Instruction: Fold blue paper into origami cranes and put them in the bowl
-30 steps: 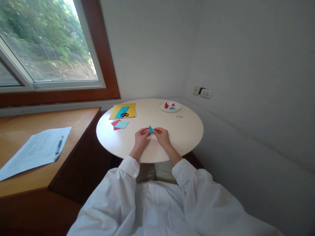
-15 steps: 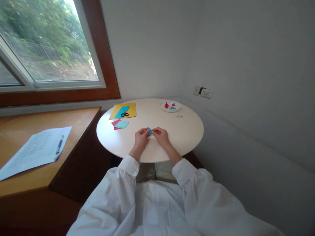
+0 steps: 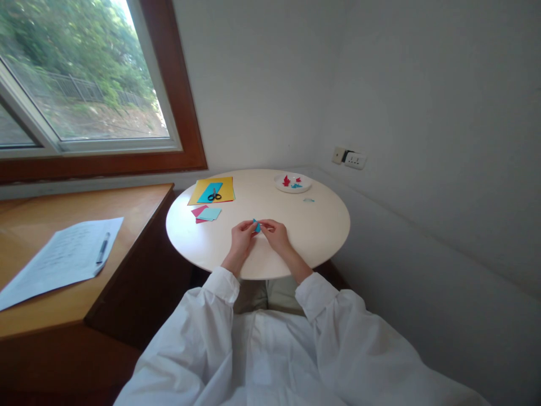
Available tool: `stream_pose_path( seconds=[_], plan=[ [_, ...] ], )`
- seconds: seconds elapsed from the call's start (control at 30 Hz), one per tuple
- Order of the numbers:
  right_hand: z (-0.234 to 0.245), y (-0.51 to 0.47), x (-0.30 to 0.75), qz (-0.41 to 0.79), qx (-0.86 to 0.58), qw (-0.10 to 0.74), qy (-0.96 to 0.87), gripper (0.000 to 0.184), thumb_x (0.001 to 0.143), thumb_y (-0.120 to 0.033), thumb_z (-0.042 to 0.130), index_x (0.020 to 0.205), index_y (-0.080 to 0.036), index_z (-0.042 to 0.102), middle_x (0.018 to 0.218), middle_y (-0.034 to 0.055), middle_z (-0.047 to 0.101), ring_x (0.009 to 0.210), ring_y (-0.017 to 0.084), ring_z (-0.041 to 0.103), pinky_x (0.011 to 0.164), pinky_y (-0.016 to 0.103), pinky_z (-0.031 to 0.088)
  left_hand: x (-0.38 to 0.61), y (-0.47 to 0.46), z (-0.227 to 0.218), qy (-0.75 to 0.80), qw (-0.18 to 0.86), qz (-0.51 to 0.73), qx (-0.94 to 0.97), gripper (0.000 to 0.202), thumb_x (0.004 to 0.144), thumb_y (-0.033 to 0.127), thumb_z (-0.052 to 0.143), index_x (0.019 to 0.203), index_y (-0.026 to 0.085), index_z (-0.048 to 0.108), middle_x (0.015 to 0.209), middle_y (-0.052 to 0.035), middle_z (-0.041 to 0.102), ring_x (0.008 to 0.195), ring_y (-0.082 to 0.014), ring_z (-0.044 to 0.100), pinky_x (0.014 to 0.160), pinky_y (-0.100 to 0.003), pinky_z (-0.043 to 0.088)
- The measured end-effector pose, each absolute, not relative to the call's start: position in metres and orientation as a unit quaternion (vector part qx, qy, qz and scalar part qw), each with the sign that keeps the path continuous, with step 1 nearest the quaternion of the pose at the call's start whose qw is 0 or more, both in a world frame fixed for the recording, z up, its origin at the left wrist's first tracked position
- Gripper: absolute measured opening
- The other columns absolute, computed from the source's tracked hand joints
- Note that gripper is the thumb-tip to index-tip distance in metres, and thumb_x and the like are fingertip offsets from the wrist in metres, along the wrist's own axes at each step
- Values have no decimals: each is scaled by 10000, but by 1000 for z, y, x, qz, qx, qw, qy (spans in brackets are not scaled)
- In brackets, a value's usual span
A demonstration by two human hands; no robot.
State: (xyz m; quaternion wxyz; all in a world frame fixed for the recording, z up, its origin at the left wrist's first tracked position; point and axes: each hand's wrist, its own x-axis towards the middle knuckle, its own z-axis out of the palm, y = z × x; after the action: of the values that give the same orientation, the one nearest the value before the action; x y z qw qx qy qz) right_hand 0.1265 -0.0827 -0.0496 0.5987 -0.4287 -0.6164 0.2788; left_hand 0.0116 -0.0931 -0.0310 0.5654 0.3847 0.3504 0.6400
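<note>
A small piece of folded blue paper (image 3: 257,226) is pinched between my two hands, just above the near half of the round white table (image 3: 270,259). My left hand (image 3: 242,235) grips its left side between thumb and fingers. From the right, my right hand (image 3: 274,232) has thumb and fingertips closed on its other side. The fingers cover much of the paper, so its full shape is hidden. Left of my hands lie pink and light-blue paper squares (image 3: 210,213).
Black-handled scissors (image 3: 214,196) rest on a blue sheet over yellow paper (image 3: 226,186). A white plate (image 3: 279,186) holds red and blue folded paper pieces. A small light-blue paper piece (image 3: 309,199) lies nearby. On the wooden desk (image 3: 139,208) are a printed sheet (image 3: 63,254) and a pen (image 3: 102,248).
My right hand has shifted very slightly to the left against the blue paper. Both hands keep hold of it; everything else stays in place.
</note>
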Motion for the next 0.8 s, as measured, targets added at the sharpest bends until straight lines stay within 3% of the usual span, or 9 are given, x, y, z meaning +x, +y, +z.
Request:
stream_pose_path(
  seconds=[0.3, 0.47, 0.8],
  plan=[
    [-51, -81, 126, 296, -420, 596, -617, 171, 703, -179, 572, 807, -205, 705, 863, 33, 728, 781, 169, 653, 699, 287, 515, 11, -93, -29, 365, 564, 638, 377, 276, 490, 262, 795, 677, 133, 639, 636, -5, 619, 616, -113, 572, 652, -277, 443],
    [-53, -78, 126, 326, -414, 603, -599, 116, 689, -244, 622, 772, -180, 671, 783, 47, 713, 691, 166, 649, 701, 312, 527, 11, -94, -28, 370, 563, 632, 382, 242, 502, 263, 775, 648, 145, 621, 618, 12, 596, 604, -103, 552, 623, -252, 422],
    [-52, -79, 125, 381, -392, 602, -582, 221, 609, -338, 717, 721, -185, 604, 698, 21, 670, 667, 154, 645, 697, 303, 538, 11, -92, -30, 391, 549, 634, 379, 276, 538, 319, 774, 699, 147, 632, 597, 8, 587, 567, -103, 528, 566, -244, 385]
  ],
)
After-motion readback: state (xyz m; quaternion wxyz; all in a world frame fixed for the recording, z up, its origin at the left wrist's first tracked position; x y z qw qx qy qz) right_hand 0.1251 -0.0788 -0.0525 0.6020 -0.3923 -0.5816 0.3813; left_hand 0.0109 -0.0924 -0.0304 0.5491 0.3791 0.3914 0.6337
